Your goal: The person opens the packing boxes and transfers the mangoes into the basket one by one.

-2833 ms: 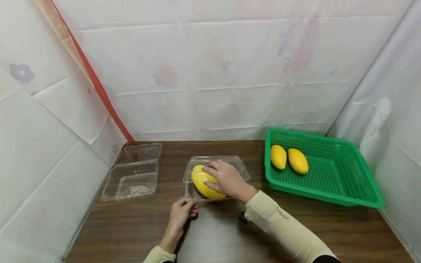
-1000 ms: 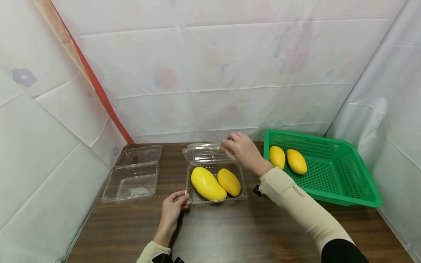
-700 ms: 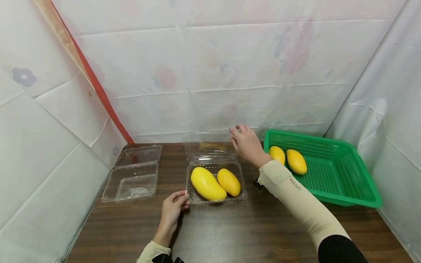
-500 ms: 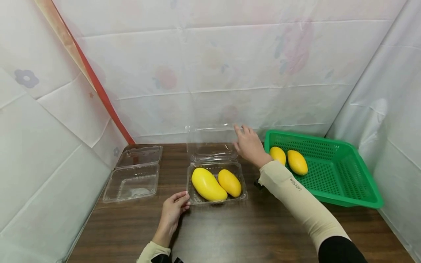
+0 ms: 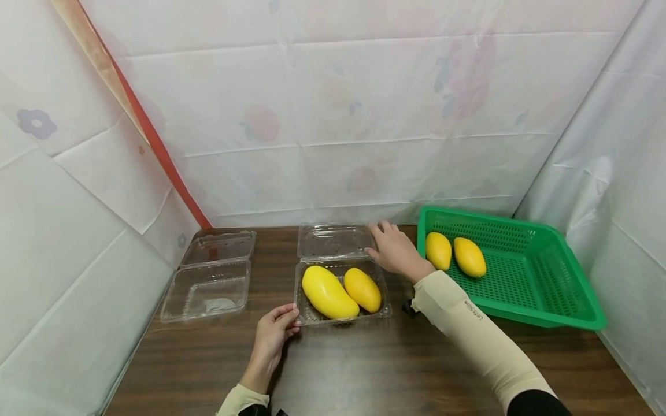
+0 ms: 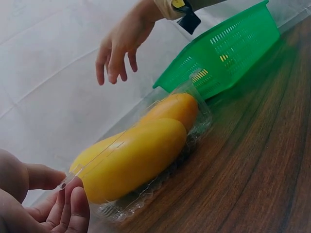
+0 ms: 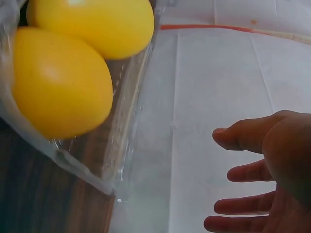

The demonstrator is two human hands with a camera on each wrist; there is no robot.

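Note:
A clear plastic clamshell box stands mid-table with its lid folded back toward the wall. Inside lie a large yellow mango and, to its right, a smaller, more orange mango. My left hand pinches the box's front left corner between thumb and fingers, as the left wrist view also shows at the rim. Beside the lid's right edge is my right hand, its fingers spread loosely. Nothing sits between the right thumb and fingers in the right wrist view.
To the right stands a green perforated basket holding two yellow mangoes at its left end. A second clear clamshell box, unfolded with nothing in it, lies at the left. White sheeting rises behind the wooden table.
My right hand has left the large mango and moved to the lid's right side. The lid, standing up half a second ago, now lies back. My left hand keeps its hold on the corner.

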